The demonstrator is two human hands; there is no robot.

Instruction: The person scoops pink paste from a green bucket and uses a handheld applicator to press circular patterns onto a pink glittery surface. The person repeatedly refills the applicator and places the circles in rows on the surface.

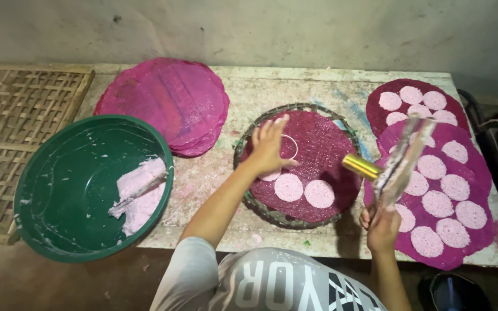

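Observation:
My left hand [269, 147] lies flat, fingers spread, on a dark pink round sheet [324, 155] that rests in a woven round tray [260, 204]. A thin ring [291, 144] sits by its fingers. Pale pink discs [304, 191] lie on the sheet near its front. My right hand [383, 227] is closed around a clear plastic-wrapped tool with a gold end [396, 164], held upright over the right edge of the tray.
A green basin [59, 224] with pale pink paste [139, 196] sits front left. A stack of magenta sheets [168, 103] lies at the back. Sheets covered with pale discs [439, 190] overlap at right. A bamboo lattice mat [12, 126] lies far left.

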